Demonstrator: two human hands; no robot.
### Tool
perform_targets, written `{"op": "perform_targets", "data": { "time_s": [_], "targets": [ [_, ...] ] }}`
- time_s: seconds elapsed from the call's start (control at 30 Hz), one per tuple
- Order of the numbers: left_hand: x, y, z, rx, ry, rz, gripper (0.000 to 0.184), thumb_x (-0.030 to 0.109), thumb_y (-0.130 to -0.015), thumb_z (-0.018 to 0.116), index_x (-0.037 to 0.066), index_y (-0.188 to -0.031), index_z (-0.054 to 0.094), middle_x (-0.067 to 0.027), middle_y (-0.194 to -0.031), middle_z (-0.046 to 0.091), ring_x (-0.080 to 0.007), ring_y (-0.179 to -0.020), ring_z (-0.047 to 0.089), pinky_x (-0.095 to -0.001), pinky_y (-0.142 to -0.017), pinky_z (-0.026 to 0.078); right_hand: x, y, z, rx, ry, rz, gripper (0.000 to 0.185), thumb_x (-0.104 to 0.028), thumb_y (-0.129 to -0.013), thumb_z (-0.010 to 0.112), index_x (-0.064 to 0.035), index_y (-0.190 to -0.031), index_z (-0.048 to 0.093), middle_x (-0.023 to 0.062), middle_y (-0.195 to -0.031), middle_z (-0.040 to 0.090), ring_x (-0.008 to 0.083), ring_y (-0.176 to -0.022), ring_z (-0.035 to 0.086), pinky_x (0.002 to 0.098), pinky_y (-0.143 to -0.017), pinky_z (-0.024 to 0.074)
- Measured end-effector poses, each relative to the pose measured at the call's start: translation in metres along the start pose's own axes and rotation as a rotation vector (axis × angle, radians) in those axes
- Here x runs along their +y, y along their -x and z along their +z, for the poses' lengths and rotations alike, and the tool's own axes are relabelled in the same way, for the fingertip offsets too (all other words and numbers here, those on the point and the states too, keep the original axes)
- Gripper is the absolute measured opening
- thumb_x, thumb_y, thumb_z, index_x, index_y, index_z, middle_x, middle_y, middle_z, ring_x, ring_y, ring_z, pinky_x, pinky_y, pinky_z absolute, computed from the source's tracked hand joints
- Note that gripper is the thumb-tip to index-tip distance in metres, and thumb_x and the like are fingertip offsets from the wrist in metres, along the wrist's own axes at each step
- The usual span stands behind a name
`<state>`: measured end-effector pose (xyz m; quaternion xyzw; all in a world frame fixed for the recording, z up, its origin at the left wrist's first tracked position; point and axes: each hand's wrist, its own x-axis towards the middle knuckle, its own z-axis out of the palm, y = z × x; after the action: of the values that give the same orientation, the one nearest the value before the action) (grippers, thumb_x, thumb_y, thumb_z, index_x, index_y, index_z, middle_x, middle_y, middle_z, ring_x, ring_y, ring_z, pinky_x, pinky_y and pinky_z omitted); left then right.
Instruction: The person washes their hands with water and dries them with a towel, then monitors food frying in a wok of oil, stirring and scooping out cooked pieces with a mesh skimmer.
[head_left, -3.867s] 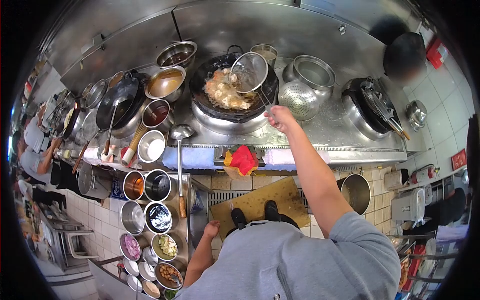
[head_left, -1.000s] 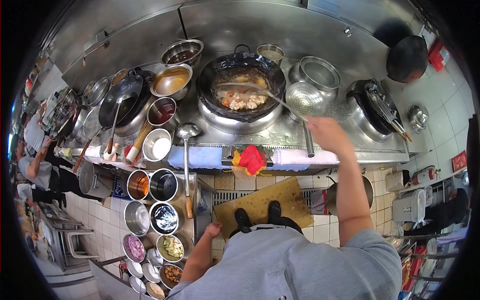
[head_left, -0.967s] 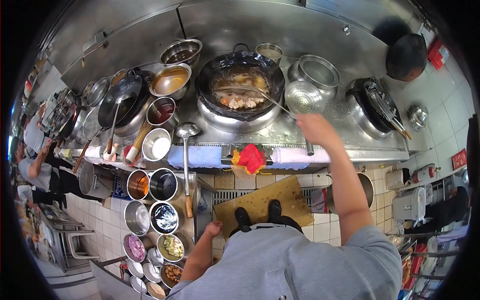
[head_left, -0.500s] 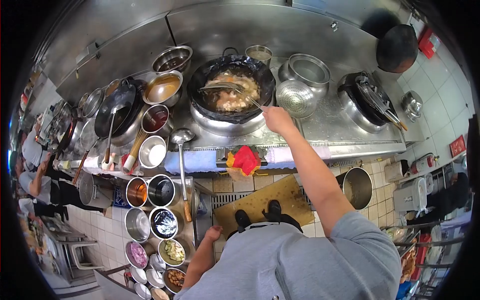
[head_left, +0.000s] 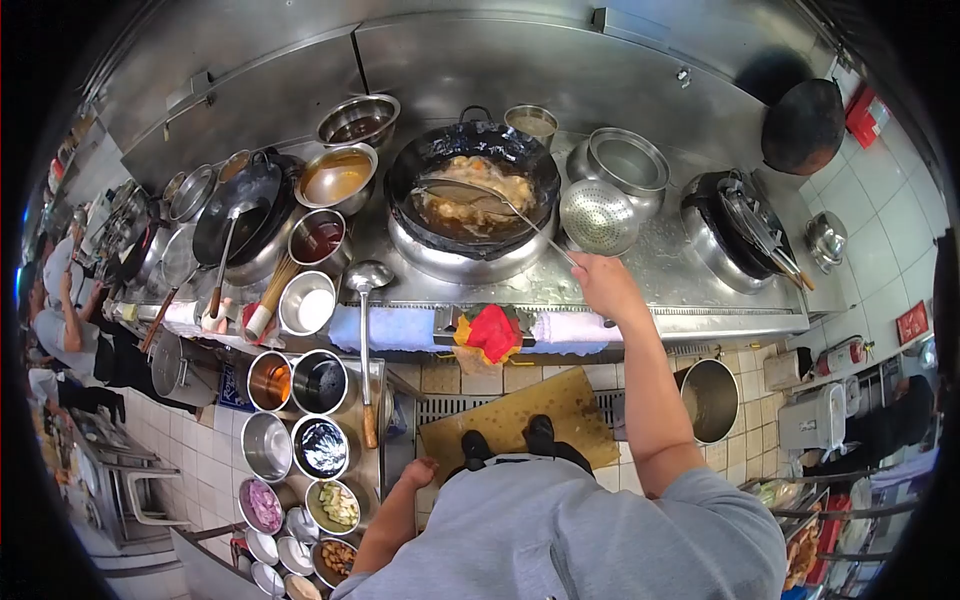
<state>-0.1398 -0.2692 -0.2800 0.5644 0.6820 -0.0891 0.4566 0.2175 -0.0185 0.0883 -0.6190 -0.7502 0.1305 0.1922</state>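
Gripping a long-handled strainer (head_left: 475, 195), the person's right hand (head_left: 605, 285) is closed around the end of the handle. I see the strainer's head tilted inside the big black wok (head_left: 415, 165), among pieces of food (head_left: 482, 172) in frothing liquid. Just right of the wok sits a perforated ladle (head_left: 598, 216). Lower down, the left hand (head_left: 422, 471) hangs with curled fingers, near the steel pots (head_left: 265, 440); whether it holds anything I can't tell. A red cloth (head_left: 492, 332) lies between folded towels (head_left: 380, 326).
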Motion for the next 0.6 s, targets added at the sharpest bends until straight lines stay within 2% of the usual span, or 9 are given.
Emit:
{"op": "perform_targets", "data": {
  "time_s": [0.03,0.1,0.17,0.27,0.33,0.37,0.43,0.53,0.6],
  "targets": [
    [-0.002,-0.005,-0.001,0.002,-0.007,0.001,0.037,0.035,-0.083,0.048,0.011,-0.109,0.057,-0.0105,-0.110,0.058,-0.0252,-0.101,0.055,-0.0336,-0.089,0.042,0.000,-0.003,0.005,0.005,-0.003,0.003,0.027,-0.015,-0.083,0.049,-0.0060,-0.107,0.057,0.0224,-0.091,0.059,0.0383,-0.087,0.055,0.0449,-0.077,0.0437],
    [0.000,-0.021,-0.004,0.010,0.255,-0.011,0.037,0.035,-0.082,0.048,0.012,-0.108,0.058,-0.0092,-0.111,0.058,-0.0253,-0.105,0.053,-0.0333,-0.091,0.040,0.009,-0.013,0.027,0.014,-0.050,-0.061,0.027,-0.016,-0.083,0.049,-0.0059,-0.106,0.058,0.0222,-0.092,0.059,0.0387,-0.088,0.055,0.0454,-0.076,0.0438],
    [-0.002,-0.036,0.003,0.003,0.238,0.028,0.036,0.035,-0.082,0.048,0.012,-0.108,0.058,-0.0092,-0.110,0.058,-0.0256,-0.104,0.053,-0.0334,-0.090,0.040,0.028,-0.037,0.065,-0.038,-0.050,-0.030,0.027,-0.016,-0.083,0.049,-0.0047,-0.106,0.058,0.0223,-0.090,0.060,0.0384,-0.088,0.056,0.0460,-0.077,0.0429],
    [0.017,-0.037,-0.019,0.042,0.245,0.074,0.034,0.033,-0.082,0.049,0.011,-0.107,0.059,-0.0101,-0.108,0.059,-0.0255,-0.103,0.054,-0.0329,-0.089,0.041,0.047,-0.068,0.086,0.075,-0.152,-0.076,0.026,-0.015,-0.083,0.048,-0.0027,-0.104,0.058,0.0196,-0.081,0.062,0.0342,-0.077,0.060,0.0429,-0.069,0.0450],
    [0.019,-0.033,-0.020,0.059,0.270,0.067,0.034,0.032,-0.082,0.050,0.011,-0.107,0.059,-0.0110,-0.107,0.060,-0.0251,-0.102,0.055,-0.0324,-0.088,0.042,0.055,-0.069,0.075,0.031,-0.457,0.117,0.027,-0.016,-0.085,0.048,-0.0013,-0.106,0.056,0.0143,-0.072,0.061,0.0253,-0.062,0.059,0.0374,-0.059,0.0454],
    [0.018,-0.036,-0.018,0.074,0.414,0.076,0.034,0.031,-0.082,0.051,0.010,-0.107,0.059,-0.0117,-0.105,0.060,-0.0241,-0.100,0.056,-0.0315,-0.086,0.043,0.057,-0.072,0.071,0.024,-0.458,0.114,0.027,-0.016,-0.085,0.048,-0.0013,-0.106,0.056,0.0143,-0.072,0.061,0.0253,-0.062,0.059,0.0374,-0.059,0.0454],
    [0.017,-0.031,-0.013,0.088,0.558,0.084,0.033,0.030,-0.081,0.052,0.010,-0.107,0.059,-0.0125,-0.104,0.061,-0.0231,-0.098,0.057,-0.0307,-0.085,0.044,0.064,-0.079,0.064,0.093,-0.580,0.366,0.027,-0.015,-0.087,0.045,-0.0013,-0.108,0.054,0.0091,-0.065,0.058,0.0180,-0.054,0.055,0.0324,-0.052,0.0436],
    [0.006,-0.021,-0.002,0.117,0.493,0.114,0.033,0.028,-0.081,0.053,0.008,-0.107,0.058,-0.0130,-0.101,0.061,-0.0215,-0.092,0.059,-0.0297,-0.080,0.045,0.074,-0.088,0.090,0.094,-0.608,0.420,0.028,-0.014,-0.089,0.041,-0.0017,-0.112,0.052,0.0087,-0.063,0.057,0.0175,-0.046,0.053,0.0322,-0.044,0.0423],
    [-0.006,-0.020,0.013,0.083,0.436,0.043,0.032,0.027,-0.083,0.053,0.007,-0.108,0.057,-0.0112,-0.099,0.062,-0.0196,-0.087,0.060,-0.0293,-0.077,0.047,0.067,-0.081,0.099,0.093,-0.746,0.514,0.030,-0.015,-0.090,0.040,-0.0011,-0.115,0.049,0.0092,-0.065,0.056,0.0170,-0.041,0.050,0.0314,-0.036,0.0403]
  ]
}}
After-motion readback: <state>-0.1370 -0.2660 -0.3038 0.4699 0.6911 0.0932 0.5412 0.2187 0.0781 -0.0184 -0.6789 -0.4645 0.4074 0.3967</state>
